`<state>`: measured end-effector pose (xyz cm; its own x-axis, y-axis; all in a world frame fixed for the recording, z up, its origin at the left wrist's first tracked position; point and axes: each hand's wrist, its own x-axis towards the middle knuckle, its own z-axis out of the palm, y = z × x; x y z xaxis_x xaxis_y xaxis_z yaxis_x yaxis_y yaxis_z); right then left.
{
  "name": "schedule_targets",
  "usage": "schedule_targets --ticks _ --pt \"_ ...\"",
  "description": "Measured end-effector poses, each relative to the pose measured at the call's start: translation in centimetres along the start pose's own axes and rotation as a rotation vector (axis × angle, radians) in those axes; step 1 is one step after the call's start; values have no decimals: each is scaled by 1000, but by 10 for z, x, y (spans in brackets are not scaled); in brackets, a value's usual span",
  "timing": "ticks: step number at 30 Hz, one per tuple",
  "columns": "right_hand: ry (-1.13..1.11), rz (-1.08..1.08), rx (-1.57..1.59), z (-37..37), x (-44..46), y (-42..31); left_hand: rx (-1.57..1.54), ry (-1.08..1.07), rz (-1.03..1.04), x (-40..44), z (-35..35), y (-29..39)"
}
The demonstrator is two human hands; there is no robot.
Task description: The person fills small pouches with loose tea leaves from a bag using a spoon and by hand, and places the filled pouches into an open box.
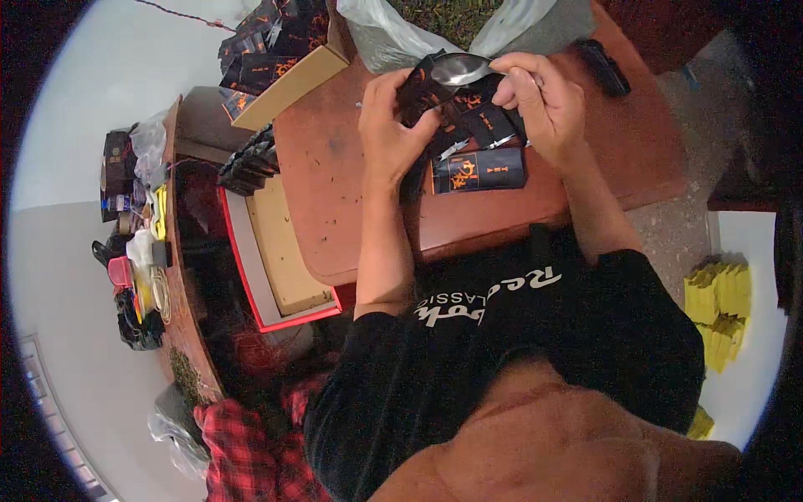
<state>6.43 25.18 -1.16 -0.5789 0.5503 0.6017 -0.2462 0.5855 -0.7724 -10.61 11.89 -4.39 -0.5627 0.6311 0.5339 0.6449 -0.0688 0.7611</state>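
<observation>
My left hand (391, 125) is closed around a small black tea pouch (422, 94), holding it up over the table. In my right hand (539, 100) is a metal spoon (458, 69), gripped by its handle, its bowl at the top of the pouch. Whether the spoon carries anything is hard to make out through the glare. Below the hands lie several black tea packets (489, 125) with orange print; the nearest packet (479, 171) lies flat. Just beyond the spoon stands a clear plastic bag (385, 38) with dark green loose leaves (447, 18) inside.
A cardboard box (293, 86) full of black packets stands at the left. An open red-edged box (276, 251) is below it, beside more dark packets (251, 159). A black object (604, 67) lies on the table (619, 151) at right. Yellow bundles (717, 309) are farther right.
</observation>
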Motion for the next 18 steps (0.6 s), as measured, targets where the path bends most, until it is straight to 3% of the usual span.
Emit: schedule_targets --ticks 4,7,13,18 --pt "-25 -14 10 2 0 0 -1 -7 -66 -1 -1 6" --pt "-129 63 91 2 0 2 69 -6 37 0 -4 -1" --pt "-186 171 312 6 -1 16 -20 -31 24 -2 1 -9" --pt "-173 116 218 6 1 10 19 -30 54 -1 -2 -10"
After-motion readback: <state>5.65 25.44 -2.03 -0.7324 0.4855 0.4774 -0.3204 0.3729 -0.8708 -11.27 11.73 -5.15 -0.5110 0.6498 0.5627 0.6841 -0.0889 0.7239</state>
